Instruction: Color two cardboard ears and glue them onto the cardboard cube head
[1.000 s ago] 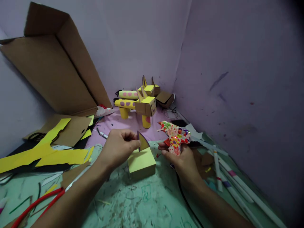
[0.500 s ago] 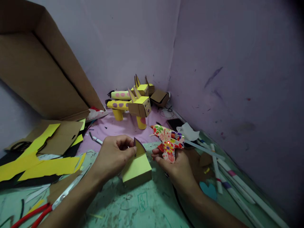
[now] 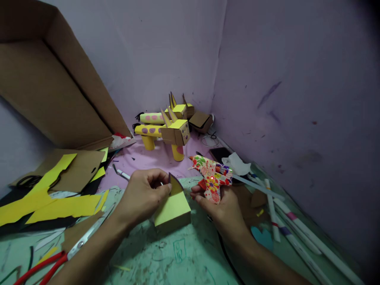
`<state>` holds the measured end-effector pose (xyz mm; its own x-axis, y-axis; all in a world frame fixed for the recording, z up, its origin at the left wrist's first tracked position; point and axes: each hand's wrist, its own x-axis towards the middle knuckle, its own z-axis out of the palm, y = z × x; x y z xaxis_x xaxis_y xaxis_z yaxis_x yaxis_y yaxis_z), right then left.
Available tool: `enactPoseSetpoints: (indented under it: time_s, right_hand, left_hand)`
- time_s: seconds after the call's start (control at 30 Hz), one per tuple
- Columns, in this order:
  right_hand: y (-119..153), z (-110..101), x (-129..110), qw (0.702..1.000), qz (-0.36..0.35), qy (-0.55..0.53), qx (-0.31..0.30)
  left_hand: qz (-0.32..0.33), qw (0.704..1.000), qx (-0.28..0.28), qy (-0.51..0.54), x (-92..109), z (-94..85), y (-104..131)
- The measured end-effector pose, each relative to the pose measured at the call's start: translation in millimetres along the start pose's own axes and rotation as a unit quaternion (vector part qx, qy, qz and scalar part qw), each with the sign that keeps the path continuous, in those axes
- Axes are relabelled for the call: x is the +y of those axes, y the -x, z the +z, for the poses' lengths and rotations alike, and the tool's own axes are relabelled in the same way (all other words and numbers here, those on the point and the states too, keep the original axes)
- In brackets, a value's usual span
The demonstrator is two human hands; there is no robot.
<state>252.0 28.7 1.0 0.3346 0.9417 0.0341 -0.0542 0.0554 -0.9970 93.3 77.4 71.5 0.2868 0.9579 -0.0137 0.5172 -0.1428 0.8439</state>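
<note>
Between the thumb and fingers of my left hand (image 3: 150,192) is a pointed cardboard ear piece (image 3: 176,185) with a dark edge. It stands upright at the back of a small box (image 3: 173,211) with a yellow-green top, on the green tabletop. Whether a second piece sits behind my fingers is hidden. My right hand (image 3: 221,209) is wrapped round the handle of a glue gun (image 3: 210,178) covered in floral patterns, its red light lit. The nozzle points left and away, apart from the box. A clear glue stick (image 3: 258,186) sticks out of its rear.
Yellow paper-and-cardboard animals (image 3: 175,132) stand on pink cloth behind. Left lie yellow paper (image 3: 50,202), red-handled scissors (image 3: 68,255) and a large cardboard box (image 3: 59,87). White paper tubes (image 3: 299,235), a phone (image 3: 219,153) and a blue heart (image 3: 263,237) lie right.
The view has shifted very slightly. Both hands keep their holds, and the ear piece, box and glue gun stay in nearly the same places.
</note>
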Motion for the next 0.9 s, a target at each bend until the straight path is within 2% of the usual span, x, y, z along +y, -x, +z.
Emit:
enactPoseSetpoints:
  time_s: [0.5,0.73,0.9]
  right_hand:
    - [0.9,0.5,3.3,1.0,-0.002,0.011,0.003]
    - [0.3,1.0,2.4,1.0,0.008,0.004,0.004]
    - [0.9,1.6,1.8,1.0,0.016,-0.001,0.007]
  left_hand:
    - [0.021,1.0,-0.008,-0.019,-8.3,0.7,-1.2]
    - [0.066,0.995,-0.008,-0.072,-9.5,-1.5,-1.3]
    - [0.055,0.995,-0.037,-0.075,-9.1,-4.5,-2.3]
